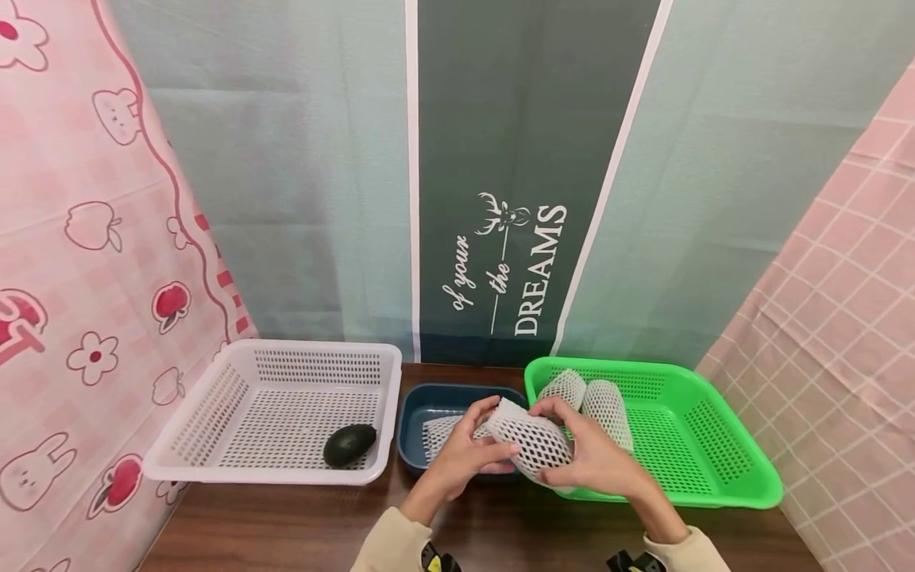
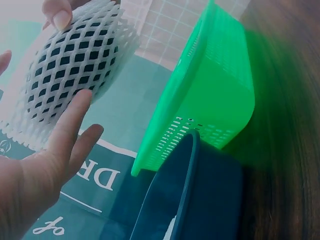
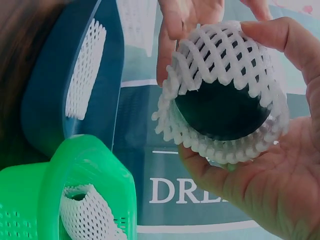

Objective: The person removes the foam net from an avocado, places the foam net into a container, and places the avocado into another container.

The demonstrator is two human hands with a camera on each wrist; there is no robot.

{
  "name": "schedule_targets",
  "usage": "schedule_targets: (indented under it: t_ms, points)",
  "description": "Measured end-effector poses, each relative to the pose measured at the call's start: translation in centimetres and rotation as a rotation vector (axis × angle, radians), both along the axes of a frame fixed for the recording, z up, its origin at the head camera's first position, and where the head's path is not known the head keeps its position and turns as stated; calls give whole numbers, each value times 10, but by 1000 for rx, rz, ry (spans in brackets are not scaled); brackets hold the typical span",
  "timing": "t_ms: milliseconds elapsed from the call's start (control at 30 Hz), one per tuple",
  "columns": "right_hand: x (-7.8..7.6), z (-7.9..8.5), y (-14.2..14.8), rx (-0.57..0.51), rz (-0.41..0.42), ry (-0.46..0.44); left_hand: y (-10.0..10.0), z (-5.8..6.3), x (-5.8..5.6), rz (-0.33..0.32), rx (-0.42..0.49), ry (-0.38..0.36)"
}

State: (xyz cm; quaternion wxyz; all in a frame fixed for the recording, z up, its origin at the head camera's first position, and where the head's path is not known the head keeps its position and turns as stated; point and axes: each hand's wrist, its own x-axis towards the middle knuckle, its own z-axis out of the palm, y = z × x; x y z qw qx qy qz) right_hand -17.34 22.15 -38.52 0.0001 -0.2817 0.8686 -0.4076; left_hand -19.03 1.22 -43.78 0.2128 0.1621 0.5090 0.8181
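Avocado (image 3: 220, 112), dark, sits inside a white foam net sleeve (image 1: 532, 441), held up between both hands above the front edge of the navy tray (image 1: 415, 429) and green basket (image 1: 715, 453). Right hand (image 1: 593, 457) cups the sleeve from below and behind, fingers curled round it, thumb over the top rim; grip looks firm, closed around the net. Left hand (image 1: 461, 453) is on the far end from the right palm, fingers mostly straight, pressing the net's side, not wrapped. Right wrist view shows the sleeve mouth open with fruit set just inside the rim. Judgement: to strip or seat the net well, keep the right hand's hold on the net only, not squeezing the fruit, and let the left fingers work the mesh evenly around the rim so it doesn't tear or snag. Left of the grip: white basket (image 1: 214, 445) holding one bare avocado (image 1: 349, 443). Right of the grip: more netted pieces (image 1: 608, 405) in the green basket. Empty net (image 1: 439, 433) lies in the navy tray.
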Motion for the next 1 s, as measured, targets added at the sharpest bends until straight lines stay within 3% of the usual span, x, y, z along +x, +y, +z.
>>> schedule_targets:
  t_ms: [200, 433, 600, 767, 1000]
  points:
    - [2, 0, -6, 3, 76, -20, -7, 0, 0, -32, 28, 8]
    - [15, 16, -20, -10, 137, -53, -15, -6, 0, -90, 32, -23]
    - [17, 19, -27, -31, 183, -59, -16, -10, 4, -82, 52, -37]
    - [18, 20, -31, -48, 186, -68, -17, -12, 7, -75, 71, -17]
    - [18, 17, -32, -100, 129, -65, -21, -12, 9, -32, 87, 3]
